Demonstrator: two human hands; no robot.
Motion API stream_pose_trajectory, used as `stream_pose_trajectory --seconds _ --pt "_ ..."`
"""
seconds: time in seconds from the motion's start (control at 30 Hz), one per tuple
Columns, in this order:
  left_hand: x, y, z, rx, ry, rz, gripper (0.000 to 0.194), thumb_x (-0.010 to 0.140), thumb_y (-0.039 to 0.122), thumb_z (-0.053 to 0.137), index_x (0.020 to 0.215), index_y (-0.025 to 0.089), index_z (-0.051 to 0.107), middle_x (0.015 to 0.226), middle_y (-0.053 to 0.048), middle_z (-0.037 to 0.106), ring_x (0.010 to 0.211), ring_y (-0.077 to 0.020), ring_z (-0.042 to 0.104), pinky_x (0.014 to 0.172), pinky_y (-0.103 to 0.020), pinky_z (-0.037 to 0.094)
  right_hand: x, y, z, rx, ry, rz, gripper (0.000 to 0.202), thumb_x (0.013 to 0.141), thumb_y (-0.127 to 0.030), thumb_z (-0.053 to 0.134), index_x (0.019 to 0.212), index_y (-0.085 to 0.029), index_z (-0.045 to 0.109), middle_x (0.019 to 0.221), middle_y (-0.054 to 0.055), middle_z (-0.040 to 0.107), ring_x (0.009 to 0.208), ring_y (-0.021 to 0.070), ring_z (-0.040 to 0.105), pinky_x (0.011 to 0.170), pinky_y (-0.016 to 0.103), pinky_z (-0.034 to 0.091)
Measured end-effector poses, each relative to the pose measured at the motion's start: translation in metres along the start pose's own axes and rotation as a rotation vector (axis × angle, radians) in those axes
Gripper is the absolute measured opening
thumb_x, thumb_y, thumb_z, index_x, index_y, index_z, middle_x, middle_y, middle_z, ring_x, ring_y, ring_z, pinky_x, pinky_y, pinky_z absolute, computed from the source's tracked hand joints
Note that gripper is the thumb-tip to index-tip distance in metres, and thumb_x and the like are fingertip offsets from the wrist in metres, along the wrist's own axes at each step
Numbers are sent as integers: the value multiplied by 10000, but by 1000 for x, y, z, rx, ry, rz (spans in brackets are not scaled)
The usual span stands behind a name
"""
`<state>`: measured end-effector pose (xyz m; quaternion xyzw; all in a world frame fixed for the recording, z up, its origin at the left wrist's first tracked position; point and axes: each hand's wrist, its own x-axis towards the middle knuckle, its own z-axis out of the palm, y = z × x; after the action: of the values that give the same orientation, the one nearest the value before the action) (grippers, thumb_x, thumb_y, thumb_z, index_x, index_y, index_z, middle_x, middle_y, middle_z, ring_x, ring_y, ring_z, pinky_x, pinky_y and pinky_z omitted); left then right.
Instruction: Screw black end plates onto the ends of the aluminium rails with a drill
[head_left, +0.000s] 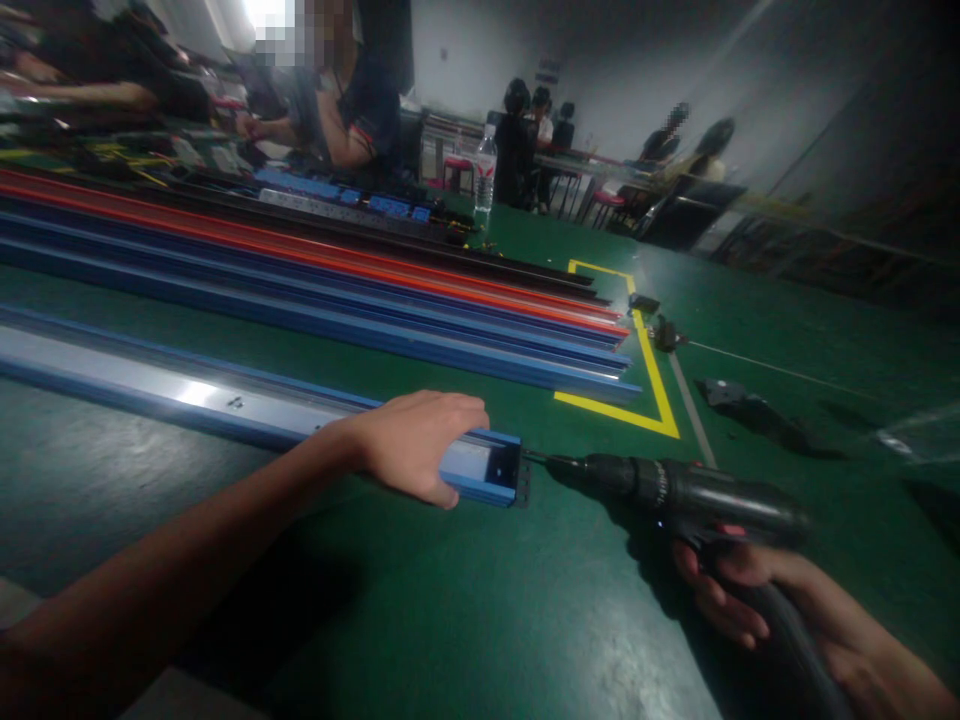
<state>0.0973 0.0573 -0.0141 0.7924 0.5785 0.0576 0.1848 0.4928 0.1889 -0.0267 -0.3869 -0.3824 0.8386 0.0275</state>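
Observation:
My left hand [420, 440] is wrapped over a long blue channel profile [484, 465] near its right end, thumb on the near side and fingers on the far side. A black end cap [524, 478] sits at that end. In my right hand [742, 590] is a black cordless drill [697, 495], lying level and pointing left. The drill's long thin bit meets the end cap or stops just short of it; I cannot tell which. A pale strip with a small dark mark runs inside the profile, and my left hand hides part of it.
Beyond lie several blue profiles [450, 345], red profiles [420, 268] and black profiles [525, 262], their ends inside a yellow tape outline [656, 385]. A water bottle [485, 175] stands behind. Dark small parts [665, 334] and a black object [750, 410] lie right. People sit across the table.

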Motion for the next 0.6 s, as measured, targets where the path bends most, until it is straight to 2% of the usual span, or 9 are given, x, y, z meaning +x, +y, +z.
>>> stream_pose_trajectory --seconds 0.2,0.6 --pt "0 1 0 9 1 0 535 640 475 772 1050 205 559 1047 -40 598 929 -235 581 777 -334 421 0 1 1 0 22 -1 258 703 -288 800 877 -99 789 677 50 663 445 62 510 467 195 470" --pt "0 1 -1 -16 -11 -19 545 637 476 773 1061 210 556 1059 -44 602 935 -237 582 777 -337 419 5 7 -9 -4 -24 -39 255 725 -280 759 906 -104 787 698 69 670 441 70 524 470 206 484"
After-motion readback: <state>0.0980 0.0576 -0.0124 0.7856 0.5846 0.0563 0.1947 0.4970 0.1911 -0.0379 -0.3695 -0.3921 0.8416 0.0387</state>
